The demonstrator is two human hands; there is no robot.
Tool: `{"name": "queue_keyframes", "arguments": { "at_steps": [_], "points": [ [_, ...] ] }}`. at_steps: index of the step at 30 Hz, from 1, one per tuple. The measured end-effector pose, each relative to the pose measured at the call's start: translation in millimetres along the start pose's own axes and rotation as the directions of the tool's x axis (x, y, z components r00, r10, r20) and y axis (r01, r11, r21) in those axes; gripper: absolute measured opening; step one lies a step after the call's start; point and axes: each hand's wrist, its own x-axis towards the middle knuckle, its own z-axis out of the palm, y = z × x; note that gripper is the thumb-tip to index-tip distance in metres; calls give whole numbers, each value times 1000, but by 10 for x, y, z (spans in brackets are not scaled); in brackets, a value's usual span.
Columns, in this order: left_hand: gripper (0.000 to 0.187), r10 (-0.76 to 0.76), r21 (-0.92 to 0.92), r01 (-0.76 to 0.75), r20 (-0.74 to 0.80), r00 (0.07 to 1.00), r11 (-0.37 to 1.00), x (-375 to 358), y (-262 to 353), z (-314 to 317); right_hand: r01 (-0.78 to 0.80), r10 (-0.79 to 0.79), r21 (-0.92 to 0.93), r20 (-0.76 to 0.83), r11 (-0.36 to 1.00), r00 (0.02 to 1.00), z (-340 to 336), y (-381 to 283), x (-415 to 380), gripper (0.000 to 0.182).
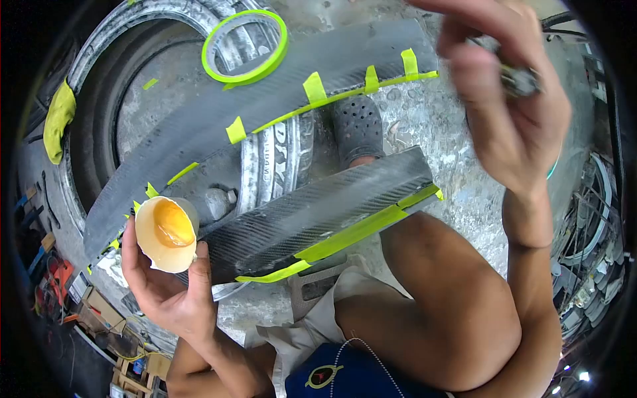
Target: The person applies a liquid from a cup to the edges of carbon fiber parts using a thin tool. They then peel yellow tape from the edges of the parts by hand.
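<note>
My left hand [174, 300] is closed around a white cup [184, 255] with a ragged rim. Amber-yellow liquid [174, 223] lies inside the cup, which is tilted towards me. Up at the right, my right hand [514, 126] is raised and partly blurred, its fingers curled around a small dark object with a greyish end [524, 82] whose kind I cannot make out. Below and between the hands lies a black carbon-fibre-patterned panel [332, 202] edged with green masking tape [352, 233]. A longer curved dark panel [192, 109], also edged with green tape strips, lies beyond it.
A roll of green tape [282, 50] rests on the far panel. Dusty tyres [275, 159] lie under the panels on the grey floor [458, 232]. A yellow-green cloth [60, 123] hangs on the left tyre. Scrap pieces [584, 278] are piled at the right.
</note>
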Motion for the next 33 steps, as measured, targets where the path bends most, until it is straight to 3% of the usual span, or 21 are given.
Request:
{"name": "queue_keyframes", "arguments": {
  "at_steps": [1,3,5,6,8,12,14,17,21,23,25,27,28,29,32,33],
  "points": [
    [82,-5,9,5,3,1000,1000,-24,13,28,-143,177,233,-129,962,976,55,117,-244,36],
    [84,27,-31,-26,15,1000,999,-72,12,97,-65,76,68,-178,996,981,-46,383,-526,54],
    [84,38,-35,-37,22,999,999,-108,11,173,-192,212,102,-269,976,939,-37,521,-813,57],
    [85,54,-48,-53,26,998,997,-121,16,206,-196,219,112,-265,974,939,-37,588,-966,57],
    [85,66,-23,-65,37,997,998,-133,25,254,-387,533,453,-257,803,806,-25,715,-1214,58],
    [87,78,-26,-77,72,994,997,-105,96,364,-344,564,633,-180,694,806,-2,800,-1385,54],
    [86,81,-30,-79,95,992,996,-83,135,421,-372,684,727,-182,577,706,17,702,-1313,44],
    [83,146,-23,-144,103,984,989,-41,151,483,-335,719,764,-232,552,655,74,633,-1222,35],
    [80,200,55,-210,142,969,976,-20,136,545,-180,652,827,-266,533,711,57,486,-1015,31],
    [76,303,46,-313,144,942,949,-11,161,645,74,364,871,-279,486,889,66,371,-847,34],
    [72,358,107,-379,170,918,919,5,234,680,68,204,874,-187,481,961,82,1,-608,37],
    [67,350,147,-378,182,919,914,-5,369,702,-17,216,892,-91,451,972,136,-169,-462,37],
    [65,349,117,-371,174,921,921,-19,366,728,-82,200,862,-23,501,980,113,-138,-391,37],
    [64,361,129,-383,163,918,915,-19,366,769,23,152,867,-113,498,982,264,-102,-390,34],
    [64,333,112,-354,170,927,929,-40,406,789,-47,167,866,-43,498,985,250,-182,-297,32],
    [64,329,121,-351,168,929,928,-45,424,799,19,39,748,-60,663,997,244,-168,-257,31]
  ]
}}
